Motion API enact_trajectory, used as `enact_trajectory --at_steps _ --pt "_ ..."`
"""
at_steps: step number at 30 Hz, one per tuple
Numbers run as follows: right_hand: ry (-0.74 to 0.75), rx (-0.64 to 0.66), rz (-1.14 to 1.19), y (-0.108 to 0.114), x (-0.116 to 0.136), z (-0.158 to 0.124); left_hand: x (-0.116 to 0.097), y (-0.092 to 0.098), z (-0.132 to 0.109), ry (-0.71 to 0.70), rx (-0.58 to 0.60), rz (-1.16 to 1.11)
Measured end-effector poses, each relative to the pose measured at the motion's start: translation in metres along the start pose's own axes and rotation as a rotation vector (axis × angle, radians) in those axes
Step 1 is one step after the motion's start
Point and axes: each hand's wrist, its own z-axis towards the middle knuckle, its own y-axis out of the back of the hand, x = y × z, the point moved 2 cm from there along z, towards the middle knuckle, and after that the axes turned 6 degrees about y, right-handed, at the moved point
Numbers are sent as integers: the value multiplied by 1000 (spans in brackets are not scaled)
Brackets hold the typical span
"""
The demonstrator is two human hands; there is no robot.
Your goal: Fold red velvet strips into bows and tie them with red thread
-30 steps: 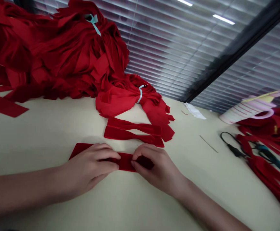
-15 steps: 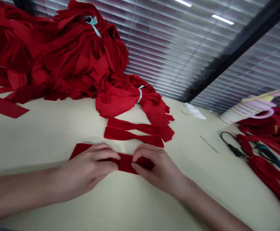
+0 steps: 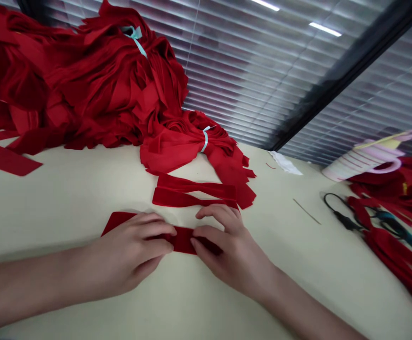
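Landmark: small tied bundle of red fabric [image 3: 168,151], cinched by a pale blue tie [image 3: 205,140], set on a cream table [image 3: 67,203]. Item, one red strip [image 3: 183,241], velvety in look, lying on the near side of the bundle, partly covered by both hands. Left hand [image 3: 135,252]: laid over the strip, fingertips and thumb gripping it near its middle. Right hand [image 3: 236,250]: thumb and one finger pinching the same strip, a further finger lifted clear of it. Item, a pair of red strips, the upper one [image 3: 216,190] and the lower one [image 3: 175,197], narrowed at the middle, lying just in front of the bundle, between it and the hands. Item, large heap of red fabric [image 3: 85,85], left of the bundle and behind it, touching it, with a pale blue ribbon [image 3: 137,40] near its top. Item, flat red piece [image 3: 11,159], well left of the bundle. Item, crumpled white scrap [image 3: 285,164], right of the bundle. Item, pale striped cup [image 3: 354,160] with pink handle, tilted in view, well right of the bundle. Item, black cable [image 3: 343,219], right of the bundle and nearer the person. Item, slatted blinds [image 3: 234,61], behind the bundle.
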Motion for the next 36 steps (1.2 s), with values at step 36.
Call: enact_trajectory --at_steps 36 --pt "-145 71 327 -25 1 9 26 39 5 372 -77 -83"
